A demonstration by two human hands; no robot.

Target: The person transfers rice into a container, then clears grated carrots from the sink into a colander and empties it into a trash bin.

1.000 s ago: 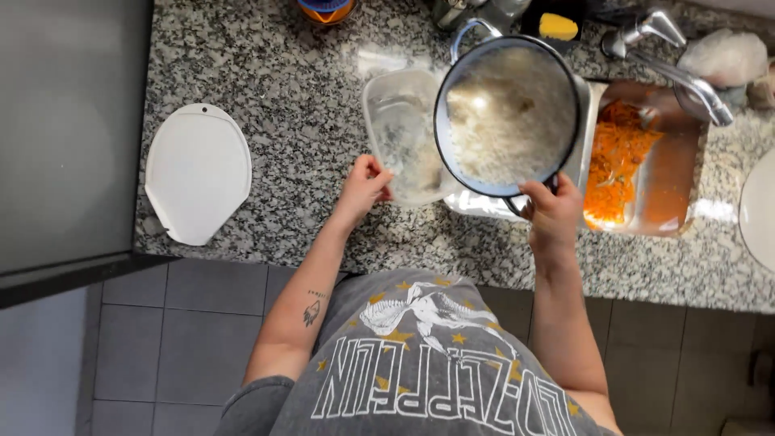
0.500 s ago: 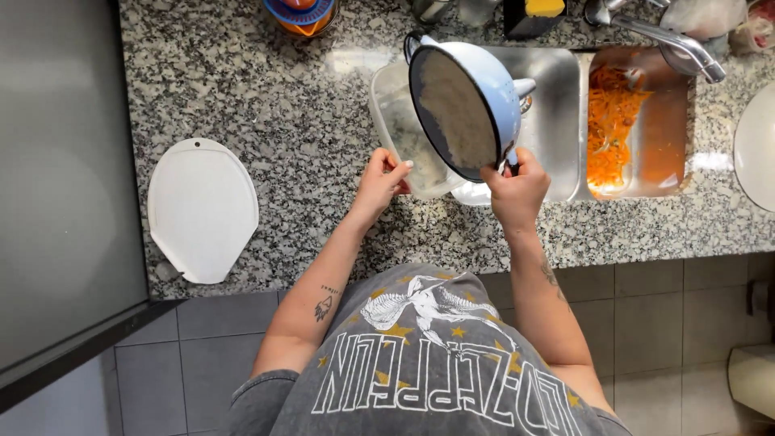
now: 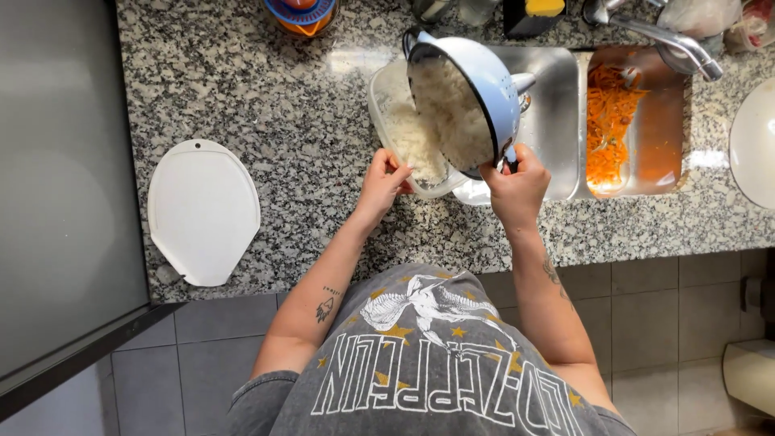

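Head view — colander (image 3: 472, 97) tilted over tub (image 3: 404, 129) | sink (image 3: 557, 121) just beside

Both forearms reach forward from the torso, bare and tattooed. The left hand (image 3: 384, 182) is pinched shut, fingers curled over a rim. The right hand (image 3: 517, 184) is fisted tight around a handle, wrist cocked, knuckles up.
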